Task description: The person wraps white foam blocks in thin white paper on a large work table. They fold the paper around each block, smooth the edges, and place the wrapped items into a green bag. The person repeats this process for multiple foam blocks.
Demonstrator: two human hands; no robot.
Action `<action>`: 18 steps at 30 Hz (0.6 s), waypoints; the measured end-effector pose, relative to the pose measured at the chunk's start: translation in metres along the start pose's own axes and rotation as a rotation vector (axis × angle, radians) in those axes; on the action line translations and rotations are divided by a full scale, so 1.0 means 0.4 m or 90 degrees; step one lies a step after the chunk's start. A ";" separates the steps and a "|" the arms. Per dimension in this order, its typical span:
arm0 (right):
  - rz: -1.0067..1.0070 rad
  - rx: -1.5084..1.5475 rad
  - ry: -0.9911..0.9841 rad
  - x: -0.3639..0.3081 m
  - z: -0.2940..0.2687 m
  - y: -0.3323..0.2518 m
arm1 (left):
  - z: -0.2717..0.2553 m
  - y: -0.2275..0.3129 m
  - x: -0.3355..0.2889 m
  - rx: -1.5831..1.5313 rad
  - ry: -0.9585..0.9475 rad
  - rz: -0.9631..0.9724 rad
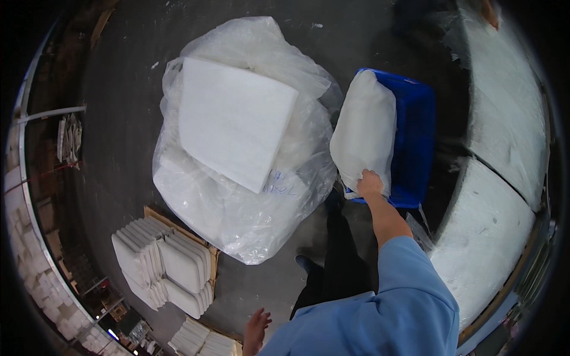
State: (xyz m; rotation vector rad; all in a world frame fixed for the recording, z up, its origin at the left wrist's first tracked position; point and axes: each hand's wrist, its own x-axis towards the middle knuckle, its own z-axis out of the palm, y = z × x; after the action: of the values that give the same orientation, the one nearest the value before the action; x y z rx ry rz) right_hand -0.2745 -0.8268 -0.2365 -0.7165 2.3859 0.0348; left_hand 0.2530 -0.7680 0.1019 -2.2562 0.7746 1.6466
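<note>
My right hand [371, 182] is closed on the near end of a puffy white cushion [365, 121]. That cushion leans lengthwise along the left side of a blue plastic bin [414, 139], covering part of its opening. Low in the picture my left hand [257, 325] hangs with its fingers apart and nothing in it. To the left of the bin lies a large clear plastic bag [314, 139] stuffed with white material. A flat, square white foam slab [237, 118] rests on top of the bag.
Stacked white cushions [163, 261] sit on cardboard at lower left, with another stack [205, 341] nearer me. Large plastic-wrapped white blocks [487, 231] line the right side. Shelving [53, 261] runs along the far left. A person's hand [490, 13] shows at top right.
</note>
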 end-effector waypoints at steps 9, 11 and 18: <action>-0.061 -0.067 -0.025 0.069 0.104 0.027 | 0.086 0.128 -0.055 0.140 -0.060 0.081; -0.070 -0.079 -0.012 0.081 0.116 0.036 | 0.066 0.128 -0.038 0.110 -0.038 0.061; -0.036 0.293 0.081 0.098 0.076 0.109 | 0.025 0.111 0.002 0.019 0.009 0.021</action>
State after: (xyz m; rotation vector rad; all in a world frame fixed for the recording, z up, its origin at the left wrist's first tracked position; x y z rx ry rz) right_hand -0.3046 -0.8026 -0.2901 -0.5750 2.3626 -0.5793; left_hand 0.2210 -0.8002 0.1029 -2.2487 0.8381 1.6244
